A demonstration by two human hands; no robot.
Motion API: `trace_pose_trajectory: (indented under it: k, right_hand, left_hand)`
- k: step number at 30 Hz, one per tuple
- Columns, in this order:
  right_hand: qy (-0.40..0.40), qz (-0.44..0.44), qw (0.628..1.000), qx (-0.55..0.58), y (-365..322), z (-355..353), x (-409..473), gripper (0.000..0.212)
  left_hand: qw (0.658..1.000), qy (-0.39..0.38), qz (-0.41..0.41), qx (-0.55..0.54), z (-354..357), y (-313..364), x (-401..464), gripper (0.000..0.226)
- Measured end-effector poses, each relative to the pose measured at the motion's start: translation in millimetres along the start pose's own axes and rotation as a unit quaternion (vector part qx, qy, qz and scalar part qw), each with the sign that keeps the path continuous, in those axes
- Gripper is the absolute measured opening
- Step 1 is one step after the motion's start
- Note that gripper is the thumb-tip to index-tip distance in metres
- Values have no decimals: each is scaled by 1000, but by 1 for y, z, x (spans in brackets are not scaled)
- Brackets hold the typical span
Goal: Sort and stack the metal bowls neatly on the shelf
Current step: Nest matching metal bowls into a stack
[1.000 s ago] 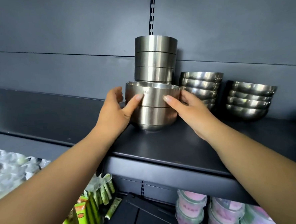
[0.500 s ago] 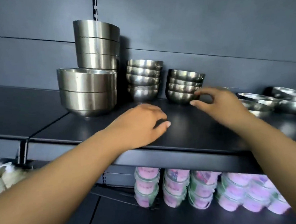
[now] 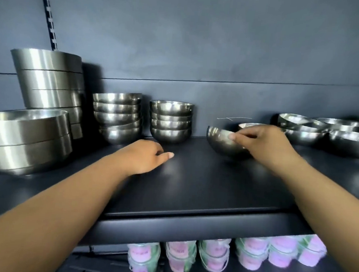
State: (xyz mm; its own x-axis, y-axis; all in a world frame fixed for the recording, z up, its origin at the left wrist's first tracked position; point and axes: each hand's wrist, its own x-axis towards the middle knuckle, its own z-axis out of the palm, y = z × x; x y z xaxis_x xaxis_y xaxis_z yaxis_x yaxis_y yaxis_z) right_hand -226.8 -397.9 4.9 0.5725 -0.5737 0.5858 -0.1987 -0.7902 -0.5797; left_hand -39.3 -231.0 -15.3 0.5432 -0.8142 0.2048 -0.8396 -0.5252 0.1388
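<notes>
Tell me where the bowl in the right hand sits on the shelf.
The tilted bowl is right of centre on the shelf, pinched at its rim by the right hand, right of the four-bowl stack.

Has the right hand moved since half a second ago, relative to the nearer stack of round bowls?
Yes. The right hand has gone rightward, away from the stack of round bowls it was touching, and now pinches the rim of a loose bowl.

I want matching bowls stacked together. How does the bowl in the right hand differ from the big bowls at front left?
The held bowl is small, rounded and tilted, gripped at its rim by the right hand. The front-left bowls are wide, straight-walled, level and nested. Both look like brushed steel.
</notes>
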Motion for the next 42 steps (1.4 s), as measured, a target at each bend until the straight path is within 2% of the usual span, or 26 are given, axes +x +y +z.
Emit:
trace_pose_trajectory:
  k: [3, 5, 10, 13, 16, 23, 26, 29, 31, 33, 35, 38, 41, 42]
  right_hand:
    - [82, 8, 993, 86, -6, -1, 29, 20]
    - [106, 10, 984, 141, -18, 2, 54, 21]
    - [88, -22, 966, 244, -59, 36, 106, 21]
    - [71, -23, 963, 259, -72, 62, 126, 20]
    - [63, -6, 958, 279, -71, 81, 138, 19]
    - [20, -80, 984, 159, -60, 108, 139, 18]
    - [5, -93, 982, 162, -57, 110, 137, 17]
    - [18, -71, 978, 196, -51, 106, 133, 31]
    - [27, -64, 982, 174, -40, 95, 131, 37]
    - [10, -54, 991, 122, -19, 76, 129, 36]
    - [-47, -35, 998, 24, 12, 49, 125, 36]
    - [-96, 4, 987, -130, 60, 11, 108, 39]
    - [-110, 51, 984, -127, 91, -11, 91, 41]
    - [-123, 64, 984, -116, 97, -14, 88, 35]
  left_hand:
    - [999, -7, -22, -46, 6, -11, 0, 40]
    - [998, 8, -15, -52, 10, -15, -2, 37]
    - [991, 70, 12, -115, 11, -21, 0, 22]
    - [985, 100, -17, -139, 4, -33, 0, 9]
    - [976, 129, -43, -169, -1, -42, -1, 13]
    - [971, 148, -33, -184, 0, -43, 8, 18]
    - [971, 140, -19, -195, 0, -41, 9, 18]
    - [973, 124, -12, -196, 0, -39, 6, 21]
    - [974, 112, -7, -196, 0, -36, 3, 24]
    - [976, 99, 3, -195, 3, -31, -1, 28]
    - [977, 89, 21, -194, 6, -22, -3, 35]
    - [983, 65, 34, -166, 4, 1, 8, 29]
    - [987, 36, 52, -146, 1, 39, 39, 20]
    - [988, 30, 56, -141, 2, 52, 50, 20]
